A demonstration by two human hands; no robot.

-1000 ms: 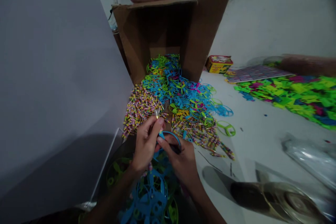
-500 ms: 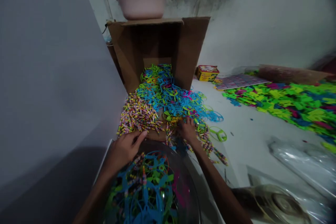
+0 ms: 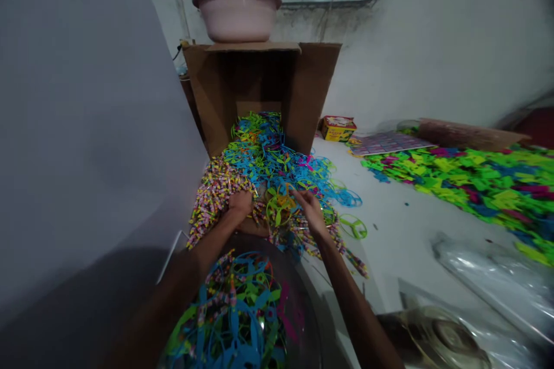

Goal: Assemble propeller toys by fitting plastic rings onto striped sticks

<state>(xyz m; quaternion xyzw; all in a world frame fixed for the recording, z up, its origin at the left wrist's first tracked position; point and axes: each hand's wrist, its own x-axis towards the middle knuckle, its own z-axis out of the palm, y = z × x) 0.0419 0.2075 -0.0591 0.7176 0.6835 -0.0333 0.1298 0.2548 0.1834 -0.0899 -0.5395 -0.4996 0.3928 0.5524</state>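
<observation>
My left hand is closed at the right edge of a heap of small striped sticks; its fingertips are hidden, so what they grip is unclear. Just right of it, my right hand pinches at the edge of an orange propeller ring, with a green propeller ring beside it. Behind both hands, blue and green propeller rings spill from a cardboard box lying on its side. Below my wrists stands a clear round tub holding propeller rings and striped sticks.
A pink basin rests on the box. To the left rises a large pale panel. At right lie a yellow box, a heap of green, blue and pink pieces, clear plastic bags and a roll of tape.
My left hand has moved forward from the tub's rim to the stick heap and closed. My right hand has risen slightly, at the orange ring. The camera view has tilted up slightly.
</observation>
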